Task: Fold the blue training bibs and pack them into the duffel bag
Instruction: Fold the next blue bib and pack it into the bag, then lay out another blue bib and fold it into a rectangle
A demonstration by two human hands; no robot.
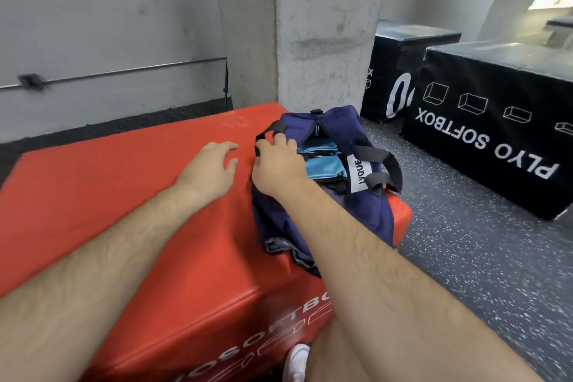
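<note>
Duffel bag (341,124) sits at the red soft box's (108,195) 3 o'clock edge, zip open. At least 2 folded blue bibs (322,164) lie inside; none show outside. Right hand (277,164) curls round the black strap (266,130). Left hand (210,164), at the bag's 9 o'clock, hangs loose and holds nothing. Judgement: packing looks nearly complete; zipping remains.
</note>
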